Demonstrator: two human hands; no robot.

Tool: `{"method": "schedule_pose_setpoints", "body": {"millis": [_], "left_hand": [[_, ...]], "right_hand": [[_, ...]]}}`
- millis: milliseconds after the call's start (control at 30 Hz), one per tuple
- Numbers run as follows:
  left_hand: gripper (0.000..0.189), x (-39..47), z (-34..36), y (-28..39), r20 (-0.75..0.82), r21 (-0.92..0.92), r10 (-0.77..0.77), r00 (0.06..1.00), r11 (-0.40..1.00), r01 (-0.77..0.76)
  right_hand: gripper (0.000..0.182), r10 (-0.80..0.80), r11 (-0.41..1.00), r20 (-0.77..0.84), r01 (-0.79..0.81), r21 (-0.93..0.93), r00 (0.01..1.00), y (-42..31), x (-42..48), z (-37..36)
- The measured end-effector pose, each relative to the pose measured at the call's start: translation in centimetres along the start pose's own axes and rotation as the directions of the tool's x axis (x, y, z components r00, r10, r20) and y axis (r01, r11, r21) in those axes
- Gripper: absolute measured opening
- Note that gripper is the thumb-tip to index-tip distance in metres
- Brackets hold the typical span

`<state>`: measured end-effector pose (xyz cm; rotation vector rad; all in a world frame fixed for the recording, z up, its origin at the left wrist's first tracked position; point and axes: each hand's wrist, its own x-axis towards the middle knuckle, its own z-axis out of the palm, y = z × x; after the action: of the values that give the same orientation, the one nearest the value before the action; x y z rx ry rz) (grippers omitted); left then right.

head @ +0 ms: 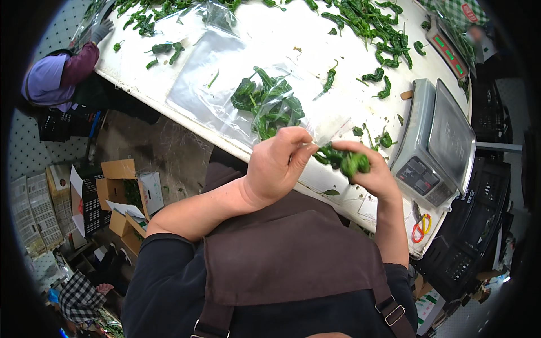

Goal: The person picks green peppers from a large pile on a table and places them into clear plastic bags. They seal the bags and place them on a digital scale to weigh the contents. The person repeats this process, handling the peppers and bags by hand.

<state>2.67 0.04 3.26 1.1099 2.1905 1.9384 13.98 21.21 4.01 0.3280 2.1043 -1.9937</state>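
Observation:
My left hand pinches the open edge of a clear plastic bag that lies flat on the white table. Inside the bag, towards my side, sits a clump of wrinkled green peppers. Several more green peppers, partly blurred, are in my right hand, close to the bag's mouth. My fingers hide part of these peppers and of the bag's edge. One loose pepper lies just beyond the bag.
A digital scale with a metal pan stands at my right, near red-and-yellow-handled scissors. Another lit scale is farther off. Pepper heaps cover the table's far side. A gloved co-worker stands left; cardboard boxes sit below.

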Motion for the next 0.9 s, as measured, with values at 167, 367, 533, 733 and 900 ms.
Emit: {"method": "schedule_pose_setpoints", "body": {"millis": [167, 367, 533, 733, 900], "left_hand": [[0.018, 0.2, -0.5, -0.8, 0.114, 0.099, 0.177, 0.978, 0.977, -0.188], [0.018, 0.4, -0.6, -1.2, 0.111, 0.070, 0.176, 0.978, 0.980, -0.184], [0.017, 0.2, -0.3, -0.5, 0.125, 0.034, 0.118, 0.985, 0.992, -0.123], [0.022, -0.1, 0.5, -0.2, 0.198, 0.081, 0.302, 0.932, 0.943, -0.323], [0.025, 0.1, 0.3, -0.3, 0.227, 0.102, 0.312, 0.923, 0.934, -0.342]], "right_hand": [[0.048, -0.053, 0.978, -0.017, 0.055, 0.199, 0.998, 1.3, -1.4, -2.8], [0.036, -0.478, 0.712, 0.056, 0.349, 0.610, 0.877, 2.4, -3.2, -5.4], [0.041, -0.337, 0.941, -0.032, 0.336, -0.031, 0.941, 1.4, -1.5, -2.8], [0.056, -0.643, 0.483, -0.072, 0.330, -0.811, 0.763, 3.0, 5.3, 2.9], [0.057, -0.530, 0.634, 0.007, 0.401, -0.661, 0.848, 1.3, 6.4, 3.2]]}}
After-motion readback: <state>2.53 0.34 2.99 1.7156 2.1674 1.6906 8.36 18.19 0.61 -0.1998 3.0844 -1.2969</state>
